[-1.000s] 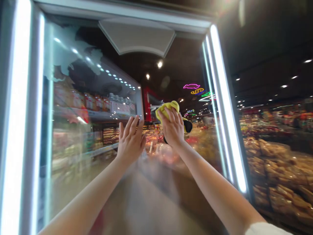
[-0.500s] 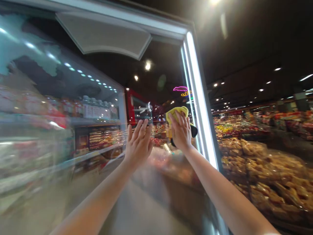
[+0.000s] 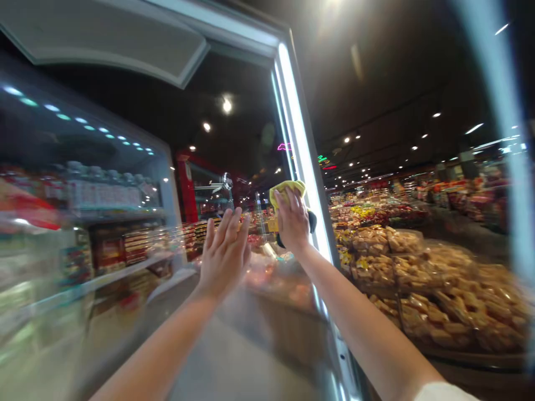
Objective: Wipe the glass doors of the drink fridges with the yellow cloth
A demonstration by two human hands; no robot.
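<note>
A glass door [image 3: 246, 150] with a lit frame fills the middle of the view. My right hand [image 3: 292, 220] has a yellow cloth [image 3: 288, 189] under its fingers, pressed to the glass close to the bright light strip [image 3: 298, 128]. Behind that hand, part of a dark, rounded thing shows, too covered to name. To the left, my left hand [image 3: 225, 250] is flat with fingers stretched out and holds nothing. It appears to rest against the glass, lower than the cloth.
Shelves with bottles [image 3: 104, 186] stand on the left, blurred and partly reflected. On the right, beyond the door frame [image 3: 321, 211], packaged food [image 3: 451, 295] is heaped in a display. A blurred pale vertical band [image 3: 497, 111] crosses the far right.
The view has swung right, so the door and shelves sit further left. My right hand and the cloth stay near the light strip; my left hand remains flat.
</note>
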